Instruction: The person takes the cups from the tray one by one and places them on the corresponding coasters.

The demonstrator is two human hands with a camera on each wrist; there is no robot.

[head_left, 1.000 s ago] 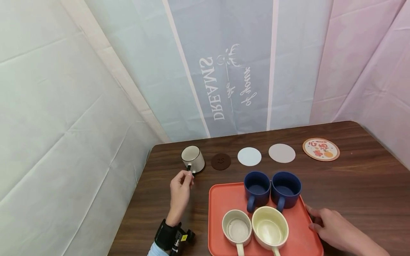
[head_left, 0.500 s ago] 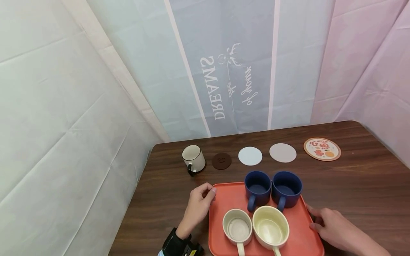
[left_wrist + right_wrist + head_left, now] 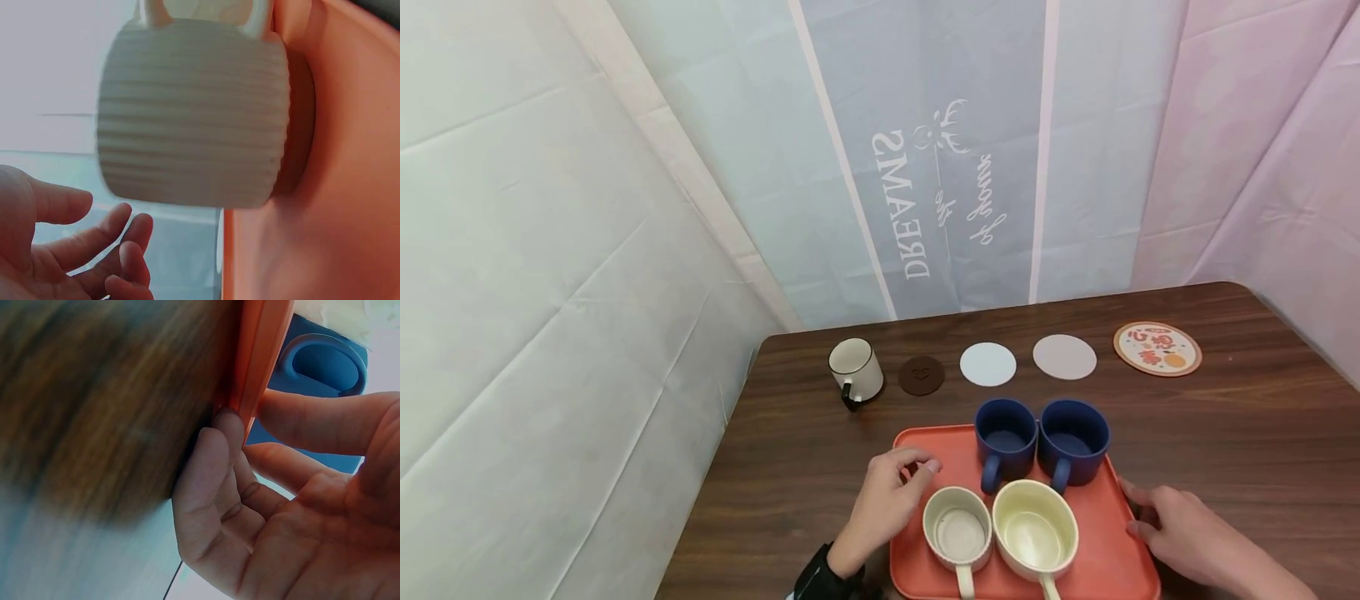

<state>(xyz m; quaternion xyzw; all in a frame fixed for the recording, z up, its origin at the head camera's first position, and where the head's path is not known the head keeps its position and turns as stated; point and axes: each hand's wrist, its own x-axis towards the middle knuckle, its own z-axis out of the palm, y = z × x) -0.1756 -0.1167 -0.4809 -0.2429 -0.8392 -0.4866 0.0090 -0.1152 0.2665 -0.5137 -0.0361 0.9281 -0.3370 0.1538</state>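
My left hand is held over the left part of an orange-red tray, fingers loosely bent around nothing. Beside it on the tray stands a cream ridged mug, its sidewall large in the left wrist view, apart from the fingertips. My right hand grips the tray's right edge, thumb on one side of the rim and fingers on the other. The tray also bears a pale yellow mug and two navy mugs, all handles toward me. A white mug with a black handle stands on the table.
Right of the white mug, coasters lie in a row along the back of the wooden table: dark brown, white, pale pink and a printed one with an orange rim. Cloth curtains hang behind.
My left hand has let go of the white mug's handle and moved right and toward me, over the tray beside the ridged mug. The right hand has stayed on the tray's edge.
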